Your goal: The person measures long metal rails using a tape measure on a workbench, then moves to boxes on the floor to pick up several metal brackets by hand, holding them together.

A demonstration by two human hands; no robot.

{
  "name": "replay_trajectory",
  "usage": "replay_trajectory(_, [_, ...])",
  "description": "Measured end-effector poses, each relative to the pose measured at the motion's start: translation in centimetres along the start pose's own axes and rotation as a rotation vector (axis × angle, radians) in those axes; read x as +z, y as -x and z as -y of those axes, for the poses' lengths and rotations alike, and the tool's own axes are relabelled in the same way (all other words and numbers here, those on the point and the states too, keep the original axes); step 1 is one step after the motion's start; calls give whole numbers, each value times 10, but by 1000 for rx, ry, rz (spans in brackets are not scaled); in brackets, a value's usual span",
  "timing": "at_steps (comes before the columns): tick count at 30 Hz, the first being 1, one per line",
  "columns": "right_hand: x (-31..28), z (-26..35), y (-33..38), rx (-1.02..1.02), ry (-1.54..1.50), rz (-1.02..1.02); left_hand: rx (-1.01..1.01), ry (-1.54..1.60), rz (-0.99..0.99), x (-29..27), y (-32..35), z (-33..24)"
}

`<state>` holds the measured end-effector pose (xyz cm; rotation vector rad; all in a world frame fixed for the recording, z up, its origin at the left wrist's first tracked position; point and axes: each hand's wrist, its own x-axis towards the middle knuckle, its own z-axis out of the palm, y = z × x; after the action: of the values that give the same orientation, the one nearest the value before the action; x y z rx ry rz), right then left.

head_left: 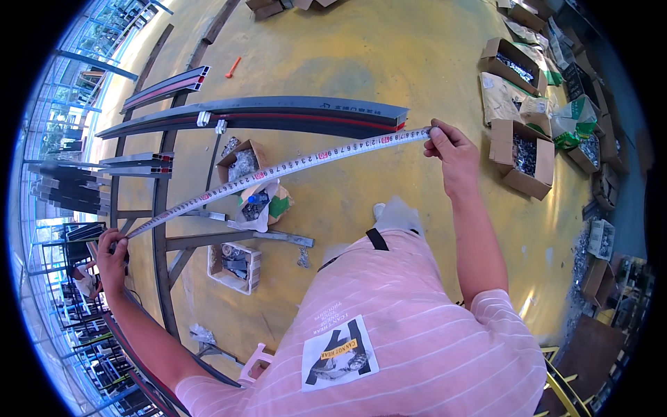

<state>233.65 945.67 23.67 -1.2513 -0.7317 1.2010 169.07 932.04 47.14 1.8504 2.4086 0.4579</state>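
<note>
A tape measure [292, 166] with a pale blade is stretched between my two hands, rising from left to right. My right hand [448, 149] pinches the blade's end between thumb and fingers, just past the end of a long grey profile bar [299, 111] with a red stripe. My left hand [112, 260] is closed at the other end of the blade; the fingers hide most of what it grips there, and the case is barely visible. The blade hangs in front of the bar, apart from most of its length. Two white clips [203, 119] sit on the bar.
Dark metal rack beams [161, 243] carry shorter profiles [142, 165]. Below the blade are a carton of parts [224, 165] and a white crate [254, 272]. Open cartons of metal pieces [499, 163] line the right side. An orange tool [233, 67] lies on the yellow floor.
</note>
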Motion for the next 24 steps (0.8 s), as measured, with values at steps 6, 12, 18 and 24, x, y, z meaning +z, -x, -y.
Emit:
replay_trajectory(6, [51, 13, -20, 27, 256, -97, -70, 49, 94, -4, -143, 59])
replay_trajectory(12, [90, 0, -12, -61, 403, -412, 7, 73, 281, 53, -277, 7])
replay_trajectory(18, [60, -8, -11, -23, 385, -645, 270, 81, 483, 121, -371, 38])
replay_trajectory(24, [114, 19, -20, -111, 1218, -829, 335, 89, 421, 147, -429, 102])
